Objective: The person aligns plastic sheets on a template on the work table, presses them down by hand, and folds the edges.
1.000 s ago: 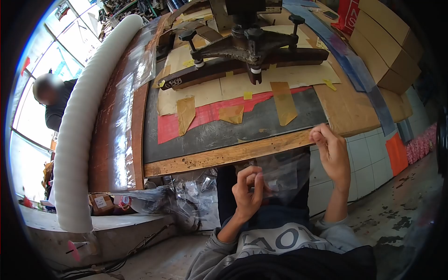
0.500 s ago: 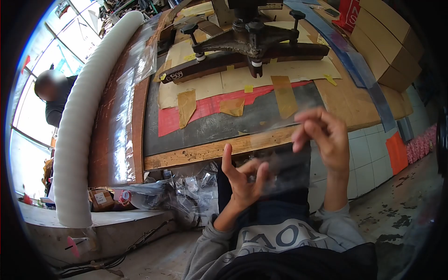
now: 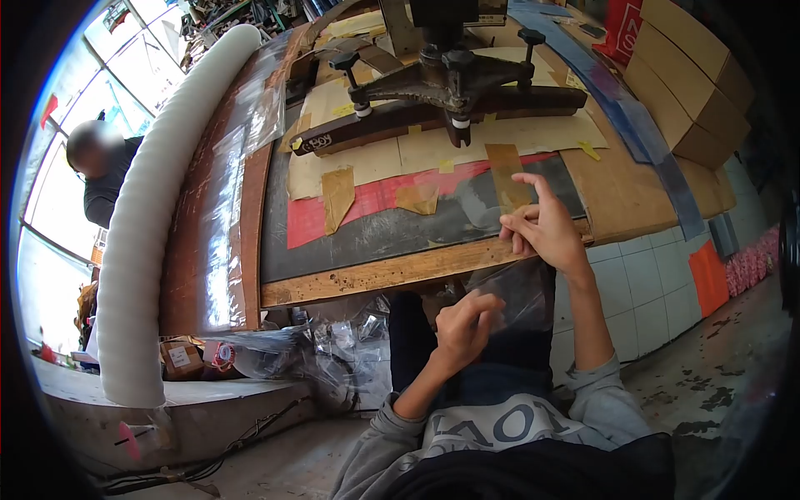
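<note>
A thin clear plastic sheet [image 3: 523,293] stretches between my two hands, in front of the table's wooden front edge [image 3: 400,272]. My left hand [image 3: 465,332] is low and closed, its fingers pinching the sheet's lower left side. Higher up, my right hand [image 3: 546,227] pinches the upper part between thumb and fingers, with its index finger stretched out. A black work surface [image 3: 375,225] lies just beyond, with a red strip [image 3: 304,221] and brown tape pieces [image 3: 337,200] on it. The sheet's exact outline is hard to see.
A dark metal press head [image 3: 454,87] with a long bar stands over the table. To the left runs a white foam roll [image 3: 142,217]; a person [image 3: 104,167] is behind it. Cardboard boxes [image 3: 683,92] stand at right. Clear plastic pieces [image 3: 350,333] hang below the table.
My right hand has moved left and slightly down with the sheet. The left hand has shifted right, and its spread fingers have curled in. The view has shifted slightly.
</note>
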The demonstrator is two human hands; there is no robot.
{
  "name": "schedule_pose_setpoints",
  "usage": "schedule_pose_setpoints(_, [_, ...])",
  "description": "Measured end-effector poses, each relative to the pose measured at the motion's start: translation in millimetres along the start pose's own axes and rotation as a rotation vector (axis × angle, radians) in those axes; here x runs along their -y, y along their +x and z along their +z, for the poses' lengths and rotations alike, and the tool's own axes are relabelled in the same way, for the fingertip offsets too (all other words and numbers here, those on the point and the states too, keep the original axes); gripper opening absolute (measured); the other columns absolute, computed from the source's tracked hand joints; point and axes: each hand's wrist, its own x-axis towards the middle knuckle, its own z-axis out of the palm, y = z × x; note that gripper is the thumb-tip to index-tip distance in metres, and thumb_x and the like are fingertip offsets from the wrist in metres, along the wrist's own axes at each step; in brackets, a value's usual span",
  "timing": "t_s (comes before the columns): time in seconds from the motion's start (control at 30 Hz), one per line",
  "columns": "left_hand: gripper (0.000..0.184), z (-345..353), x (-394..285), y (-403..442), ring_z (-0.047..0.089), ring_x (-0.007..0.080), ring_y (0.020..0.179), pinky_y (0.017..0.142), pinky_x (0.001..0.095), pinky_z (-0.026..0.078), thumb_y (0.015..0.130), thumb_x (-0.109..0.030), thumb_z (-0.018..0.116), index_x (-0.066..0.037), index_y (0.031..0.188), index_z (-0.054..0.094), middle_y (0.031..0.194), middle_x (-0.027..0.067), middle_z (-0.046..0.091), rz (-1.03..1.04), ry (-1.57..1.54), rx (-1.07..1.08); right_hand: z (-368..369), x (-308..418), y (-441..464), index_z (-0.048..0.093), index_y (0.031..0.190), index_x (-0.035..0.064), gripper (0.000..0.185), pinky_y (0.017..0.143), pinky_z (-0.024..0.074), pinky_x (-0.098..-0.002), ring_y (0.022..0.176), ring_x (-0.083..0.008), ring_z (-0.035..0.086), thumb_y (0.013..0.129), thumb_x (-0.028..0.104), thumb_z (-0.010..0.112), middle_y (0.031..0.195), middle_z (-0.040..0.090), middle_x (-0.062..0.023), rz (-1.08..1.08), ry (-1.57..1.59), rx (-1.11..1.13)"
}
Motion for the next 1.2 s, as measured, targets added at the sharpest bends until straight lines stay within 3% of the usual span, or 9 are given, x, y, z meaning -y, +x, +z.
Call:
schedule_pose_setpoints(0.1, [0.033, 1, 0, -4, 0.063, 0.0255, 0.073, 0.063, 0.0315, 0.052, 0.073, 0.015, 0.059, -0.005, 0.097, 0.055, 0.089, 0.012, 0.063, 0.103, -0.015, 0.072, 4, 3, 7, 0.038, 0.12, -0.0011, 0.04, 0.041, 0.0435, -0.0232, 0.047, -0.0094, 0.057, 0.089, 0.004, 0.063, 0.067, 0.064, -0.0095, -0.017, -0.014, -0.062])
schedule_pose_setpoints(0.3, [0.027, 16, 8, -26, 0.062, 0.0262, 0.093, 0.083, 0.0347, 0.05, 0.085, 0.015, 0.051, -0.004, 0.103, 0.045, 0.102, 0.019, 0.062, -0.127, -0.25, -0.014, 8, -10, 32, 0.044, 0.104, -0.0005, 0.022, 0.036, 0.0388, -0.0227, 0.045, -0.0093, 0.057, 0.091, 0.004, 0.061, 0.067, 0.064, -0.0109, -0.056, 0.021, -0.168])
schedule_pose_setpoints(0.6, [0.043, 28, 49, -35, 0.064, 0.0216, 0.094, 0.077, 0.031, 0.052, 0.082, -0.003, 0.074, -0.002, 0.111, 0.041, 0.102, 0.0161, 0.062, -0.183, -0.08, -0.111, 15, -12, 48, 0.054, 0.096, -0.0045, 0.013, 0.036, 0.0414, -0.0241, 0.046, -0.0112, 0.059, 0.089, 0.003, 0.062, 0.067, 0.065, -0.011, -0.1, 0.016, -0.233])
schedule_pose_setpoints(0.77, [0.029, 4, 2, -2, 0.07, 0.0182, 0.086, 0.067, 0.0238, 0.056, 0.091, 0.001, 0.061, 0.001, 0.117, 0.049, 0.106, 0.015, 0.066, -0.25, 0.009, -0.051, 13, -9, 56, 0.056, 0.096, -0.0055, 0.013, 0.037, 0.0445, -0.0249, 0.047, -0.0127, 0.061, 0.088, 0.004, 0.062, 0.066, 0.065, -0.0108, -0.117, -0.023, -0.204])
schedule_pose_setpoints(0.87, [0.026, 4, -10, 22, 0.07, 0.0164, 0.086, 0.065, 0.023, 0.055, 0.091, 0.0, 0.061, 0.001, 0.116, 0.051, 0.105, 0.0132, 0.067, -0.354, -0.21, -0.142, 11, -12, 71, 0.056, 0.099, -0.0047, 0.017, 0.037, 0.0411, -0.023, 0.045, -0.0092, 0.057, 0.089, 0.006, 0.064, 0.067, 0.065, -0.0085, -0.108, -0.046, -0.181])
schedule_pose_setpoints(0.9, [0.025, -4, -13, 31, 0.066, 0.0086, 0.075, 0.055, 0.0184, 0.053, 0.092, -0.002, 0.059, 0.0, 0.116, 0.05, 0.11, 0.0139, 0.063, -0.249, 0.012, -0.058, 11, -12, 74, 0.057, 0.097, -0.0056, 0.016, 0.038, 0.0434, -0.0248, 0.046, -0.0112, 0.059, 0.089, 0.007, 0.063, 0.066, 0.065, -0.0096, -0.128, -0.073, -0.208])
schedule_pose_setpoints(0.97, [0.023, -8, -6, 38, 0.067, 0.0122, 0.085, 0.06, 0.0212, 0.055, 0.092, -0.001, 0.06, 0.001, 0.114, 0.052, 0.11, 0.0135, 0.063, -0.374, -0.056, -0.06, 11, -10, 79, 0.06, 0.094, -0.0074, 0.016, 0.041, 0.0482, -0.0285, 0.047, -0.0153, 0.062, 0.088, 0.007, 0.063, 0.063, 0.065, -0.0116, -0.168, -0.125, -0.265])
schedule_pose_setpoints(1.07, [0.019, -9, -1, 45, 0.066, 0.0114, 0.09, 0.064, 0.0229, 0.057, 0.093, -0.001, 0.058, 0.002, 0.111, 0.055, 0.108, 0.0106, 0.064, -0.477, -0.248, -0.09, 3, -6, 80, 0.066, 0.095, -0.007, 0.024, 0.062, 0.0548, -0.0345, 0.062, -0.0232, 0.068, 0.087, 0.015, 0.068, 0.071, 0.067, -0.0173, -0.213, -0.365, -0.222])
schedule_pose_setpoints(1.2, [0.018, -12, 0, 47, 0.065, 0.0095, 0.091, 0.065, 0.0224, 0.056, 0.093, -0.003, 0.059, 0.001, 0.11, 0.056, 0.106, 0.0088, 0.065, -0.459, -0.255, -0.104, -3, -21, 74, 0.07, 0.106, 0.0024, 0.034, 0.084, 0.0507, -0.0378, 0.097, -0.0269, 0.064, 0.089, 0.031, 0.065, 0.102, 0.067, -0.0181, -0.51, -0.725, -0.274])
